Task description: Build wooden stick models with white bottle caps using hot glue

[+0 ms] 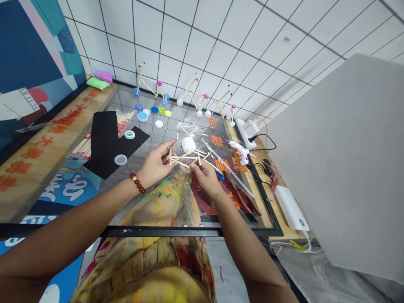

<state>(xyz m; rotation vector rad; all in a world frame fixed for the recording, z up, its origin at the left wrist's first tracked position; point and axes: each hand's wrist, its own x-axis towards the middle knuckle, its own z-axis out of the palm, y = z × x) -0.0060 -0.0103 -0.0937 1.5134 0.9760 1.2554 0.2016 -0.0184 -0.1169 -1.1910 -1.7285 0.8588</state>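
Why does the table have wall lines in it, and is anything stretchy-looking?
Head view: the glossy tabletop mirrors the wall tiles; head view: the left forearm looks stretched toward the picture's edge, probably by a wide lens; head view: the white ball looks fairly clear.

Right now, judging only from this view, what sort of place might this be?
Probably a craft or model-making workspace. A hand-held stick frame, a white glue gun and the red-handled pliers suggest it, though I cannot tell whether it is a home, class or shop.
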